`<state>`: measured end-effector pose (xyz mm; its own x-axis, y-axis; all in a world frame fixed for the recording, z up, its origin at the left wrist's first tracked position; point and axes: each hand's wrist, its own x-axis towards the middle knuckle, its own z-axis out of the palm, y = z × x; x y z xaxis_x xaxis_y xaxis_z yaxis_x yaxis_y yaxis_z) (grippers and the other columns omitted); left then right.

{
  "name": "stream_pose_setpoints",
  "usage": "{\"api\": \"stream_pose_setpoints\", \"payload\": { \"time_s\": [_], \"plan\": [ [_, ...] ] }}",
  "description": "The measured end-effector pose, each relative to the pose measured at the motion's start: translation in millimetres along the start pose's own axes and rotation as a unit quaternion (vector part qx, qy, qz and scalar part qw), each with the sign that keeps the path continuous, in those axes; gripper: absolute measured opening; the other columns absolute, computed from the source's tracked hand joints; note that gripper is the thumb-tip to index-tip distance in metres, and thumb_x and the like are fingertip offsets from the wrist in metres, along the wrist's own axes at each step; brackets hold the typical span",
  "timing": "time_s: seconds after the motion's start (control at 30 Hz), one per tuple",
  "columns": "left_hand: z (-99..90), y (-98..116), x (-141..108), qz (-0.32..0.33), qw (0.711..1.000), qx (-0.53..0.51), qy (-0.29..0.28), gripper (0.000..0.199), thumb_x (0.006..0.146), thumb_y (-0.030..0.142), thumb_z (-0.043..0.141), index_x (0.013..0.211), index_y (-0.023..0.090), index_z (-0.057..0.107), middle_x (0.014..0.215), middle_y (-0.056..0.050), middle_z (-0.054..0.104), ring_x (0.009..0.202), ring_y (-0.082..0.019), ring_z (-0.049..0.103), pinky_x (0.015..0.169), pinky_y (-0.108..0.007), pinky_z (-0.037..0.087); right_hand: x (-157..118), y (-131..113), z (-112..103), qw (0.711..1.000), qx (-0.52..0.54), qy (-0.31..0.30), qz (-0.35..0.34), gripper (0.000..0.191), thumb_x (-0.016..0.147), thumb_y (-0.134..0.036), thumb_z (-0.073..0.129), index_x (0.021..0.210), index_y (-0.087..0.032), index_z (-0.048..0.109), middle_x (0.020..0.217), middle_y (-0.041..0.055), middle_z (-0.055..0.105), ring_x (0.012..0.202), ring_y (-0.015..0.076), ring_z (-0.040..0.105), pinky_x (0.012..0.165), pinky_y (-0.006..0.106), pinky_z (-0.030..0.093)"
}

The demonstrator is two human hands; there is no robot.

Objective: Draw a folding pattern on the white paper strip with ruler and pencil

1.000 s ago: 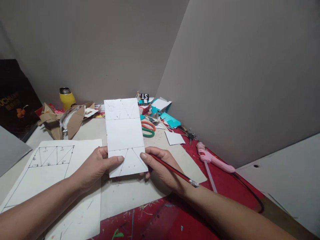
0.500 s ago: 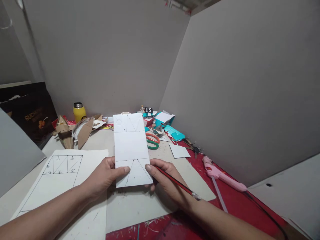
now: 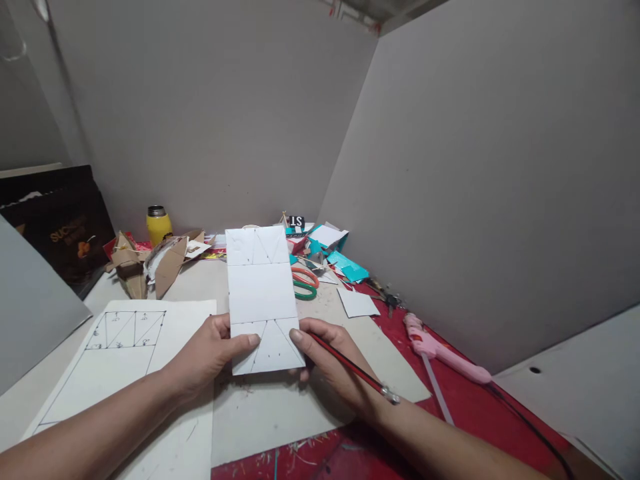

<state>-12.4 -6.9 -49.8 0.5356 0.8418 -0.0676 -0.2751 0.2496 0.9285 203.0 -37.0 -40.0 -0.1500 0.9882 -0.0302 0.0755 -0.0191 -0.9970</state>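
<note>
A white rectangular card (image 3: 262, 291) with ruled pencil or ink lines is held up above the table, tilted towards me. My left hand (image 3: 223, 347) grips its lower left edge, thumb on the front. On the lower right edge my right hand (image 3: 327, 353) pinches the same card. A red and black pencil (image 3: 357, 372) with a metal-capped end also rests in my right hand, lying across it. To the left lies a paper sheet (image 3: 135, 373) drawn with a box and diagonal lines.
Behind the card lie scissors (image 3: 306, 291) with orange and green handles, turquoise scraps (image 3: 349, 267) and a white piece (image 3: 358, 303). A pink glue gun (image 3: 445, 353) with a cord lies right. Cardboard pieces (image 3: 167, 267) and a yellow bottle (image 3: 159, 225) stand left, near grey walls.
Almost nothing differs. The view has shifted very slightly; both hands keep the same hold on the card, and the pencil stays in my right hand.
</note>
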Motion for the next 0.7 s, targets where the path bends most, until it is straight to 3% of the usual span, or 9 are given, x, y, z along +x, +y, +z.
{"api": "stream_pose_setpoints", "payload": {
  "time_s": [0.23, 0.7],
  "plan": [
    [0.9, 1.4, -0.9, 0.005, 1.0, 0.0, -0.007, 0.041, 0.078, 0.034, 0.083, 0.113, 0.014, 0.077, 0.103, -0.016, 0.079, 0.085, -0.028, 0.074, 0.086, -0.04, 0.056, -1.4, -1.8, 1.7, 1.0, -0.005, 0.002, -0.001, 0.052, 0.078, -0.067, 0.071, 0.082, -0.015, 0.067, 0.064, -0.0002, 0.065, 0.048, 0.0101, 0.061, 0.045, 0.02, 0.049],
    [-2.7, -1.4, -0.3, 0.011, 1.0, 0.007, -0.013, 0.041, 0.079, 0.034, 0.082, 0.115, 0.014, 0.076, 0.104, -0.016, 0.079, 0.088, -0.028, 0.074, 0.088, -0.04, 0.056, 0.0, -3.0, 0.8, 1.0, -0.011, 0.0, -0.008, 0.05, 0.08, -0.066, 0.07, 0.082, -0.016, 0.067, 0.064, -0.0009, 0.064, 0.052, 0.0116, 0.063, 0.046, 0.02, 0.05]
  ]
}}
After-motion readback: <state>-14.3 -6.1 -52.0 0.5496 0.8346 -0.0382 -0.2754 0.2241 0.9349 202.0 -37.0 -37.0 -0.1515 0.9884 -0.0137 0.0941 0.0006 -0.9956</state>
